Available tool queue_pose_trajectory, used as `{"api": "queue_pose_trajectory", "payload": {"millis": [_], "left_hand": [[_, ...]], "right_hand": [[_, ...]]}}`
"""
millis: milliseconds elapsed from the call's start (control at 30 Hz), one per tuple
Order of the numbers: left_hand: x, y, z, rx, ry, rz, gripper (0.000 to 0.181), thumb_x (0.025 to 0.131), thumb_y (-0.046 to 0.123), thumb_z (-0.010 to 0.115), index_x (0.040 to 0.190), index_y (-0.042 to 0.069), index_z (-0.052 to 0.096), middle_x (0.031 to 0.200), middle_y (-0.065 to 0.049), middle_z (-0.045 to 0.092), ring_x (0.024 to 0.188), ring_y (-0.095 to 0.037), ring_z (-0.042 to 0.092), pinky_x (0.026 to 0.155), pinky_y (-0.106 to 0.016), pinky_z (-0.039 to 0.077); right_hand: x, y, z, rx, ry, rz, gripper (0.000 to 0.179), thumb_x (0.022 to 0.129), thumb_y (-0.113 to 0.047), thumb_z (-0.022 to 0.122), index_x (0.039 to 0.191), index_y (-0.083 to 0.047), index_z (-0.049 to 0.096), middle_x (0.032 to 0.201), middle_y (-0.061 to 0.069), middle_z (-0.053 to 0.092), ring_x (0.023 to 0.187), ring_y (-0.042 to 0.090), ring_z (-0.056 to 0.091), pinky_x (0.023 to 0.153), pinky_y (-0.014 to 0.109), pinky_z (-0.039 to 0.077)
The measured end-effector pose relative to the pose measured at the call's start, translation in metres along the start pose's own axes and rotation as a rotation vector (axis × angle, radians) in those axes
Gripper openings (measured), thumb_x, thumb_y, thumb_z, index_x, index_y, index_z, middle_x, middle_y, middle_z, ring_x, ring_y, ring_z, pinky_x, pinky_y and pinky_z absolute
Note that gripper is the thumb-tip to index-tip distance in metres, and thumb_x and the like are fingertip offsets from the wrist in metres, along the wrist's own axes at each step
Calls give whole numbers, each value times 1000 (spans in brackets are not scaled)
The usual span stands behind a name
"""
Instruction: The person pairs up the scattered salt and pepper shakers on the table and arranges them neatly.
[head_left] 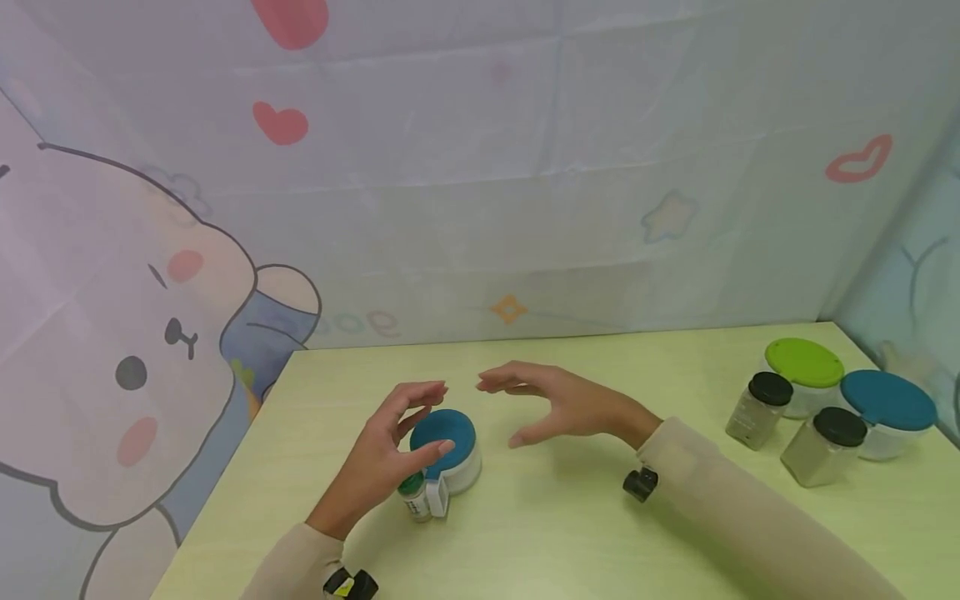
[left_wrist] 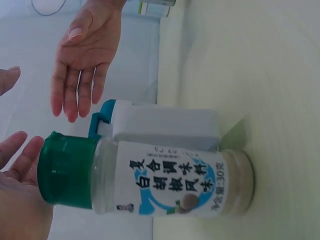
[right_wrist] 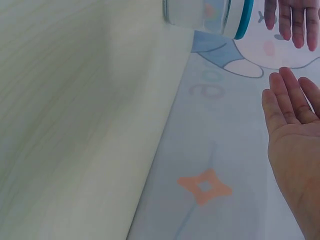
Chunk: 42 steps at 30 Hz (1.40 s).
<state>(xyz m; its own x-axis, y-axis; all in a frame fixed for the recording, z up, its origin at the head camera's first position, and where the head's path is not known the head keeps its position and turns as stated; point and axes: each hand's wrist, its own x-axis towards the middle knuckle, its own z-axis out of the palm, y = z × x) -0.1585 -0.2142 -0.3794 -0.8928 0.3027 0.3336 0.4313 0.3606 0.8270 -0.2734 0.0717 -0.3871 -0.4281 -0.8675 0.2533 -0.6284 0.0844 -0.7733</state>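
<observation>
My left hand (head_left: 390, 446) hovers over a white container with a blue lid (head_left: 444, 442), its fingers loosely bent and nothing held. Close against that container's handle stands a small seasoning bottle (left_wrist: 170, 175) with a green cap and a printed white label; in the head view my left hand partly covers it. To the right of the blue lid my right hand (head_left: 562, 404) is raised above the table, fingers extended and thumb apart, holding nothing. The two palms face each other. The right wrist view catches the container's clear wall (right_wrist: 197, 14) and blue lid edge.
At the table's right side stand two black-capped jars (head_left: 759, 410), a green-lidded container (head_left: 806, 367) and another blue-lidded container (head_left: 888, 408). A printed curtain (head_left: 480, 208) hangs along the back edge of the pale table (head_left: 585, 533).
</observation>
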Motion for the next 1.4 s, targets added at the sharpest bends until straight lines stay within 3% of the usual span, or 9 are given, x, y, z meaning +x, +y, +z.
{"api": "queue_pose_trajectory", "payload": {"millis": [300, 533, 667, 767, 933, 1100, 1400], "left_hand": [[9, 3, 8, -13, -36, 3, 64, 91, 21, 79, 146, 30, 47, 146, 5, 49, 136, -22, 48, 117, -38, 38], [13, 4, 9, -7, -43, 10, 64, 91, 22, 79, 146, 31, 48, 146, 7, 48, 136, -18, 48, 117, -37, 39], [16, 7, 11, -10, -52, 27, 63, 91, 22, 79, 145, 30, 48, 148, 0, 48, 136, -20, 48, 117, -38, 39], [18, 10, 13, -19, -61, 36, 64, 91, 20, 79, 146, 29, 48, 148, -3, 48, 136, -20, 47, 117, -39, 38], [20, 14, 19, -30, -63, 47, 65, 89, 16, 80, 145, 27, 49, 147, 4, 49, 135, -17, 48, 117, -39, 39], [23, 16, 24, -37, -64, 65, 65, 89, 15, 80, 145, 26, 50, 146, 3, 49, 134, -18, 48, 117, -37, 39], [27, 17, 32, -63, -76, 75, 61, 90, 17, 80, 143, 26, 51, 145, 3, 50, 134, -22, 48, 118, -37, 38]], "right_hand": [[-21, -3, -10, -19, 30, 27, 77, 89, -30, 81, 153, -33, 40, 152, -13, 48, 141, 11, 46, 121, 38, 34], [-36, -4, -18, -14, 56, 35, 77, 88, -19, 82, 152, -30, 41, 153, -4, 49, 141, 14, 46, 121, 40, 34], [-43, -3, -23, -18, 60, 38, 78, 88, -19, 82, 153, -29, 41, 154, 0, 48, 141, 15, 46, 121, 39, 34], [-48, -4, -26, -26, 67, 36, 78, 88, -19, 82, 153, -28, 40, 153, -1, 48, 141, 17, 47, 120, 39, 35], [-58, -6, -31, -28, 82, 46, 79, 87, -21, 83, 153, -28, 40, 153, 0, 48, 141, 20, 47, 120, 37, 34], [-66, -8, -36, -44, 97, 53, 80, 87, -25, 83, 154, -28, 40, 153, -1, 48, 141, 21, 47, 120, 35, 34], [-81, -8, -41, -53, 115, 59, 81, 88, -19, 82, 155, -27, 37, 155, 2, 46, 142, 21, 46, 120, 39, 34]]}}
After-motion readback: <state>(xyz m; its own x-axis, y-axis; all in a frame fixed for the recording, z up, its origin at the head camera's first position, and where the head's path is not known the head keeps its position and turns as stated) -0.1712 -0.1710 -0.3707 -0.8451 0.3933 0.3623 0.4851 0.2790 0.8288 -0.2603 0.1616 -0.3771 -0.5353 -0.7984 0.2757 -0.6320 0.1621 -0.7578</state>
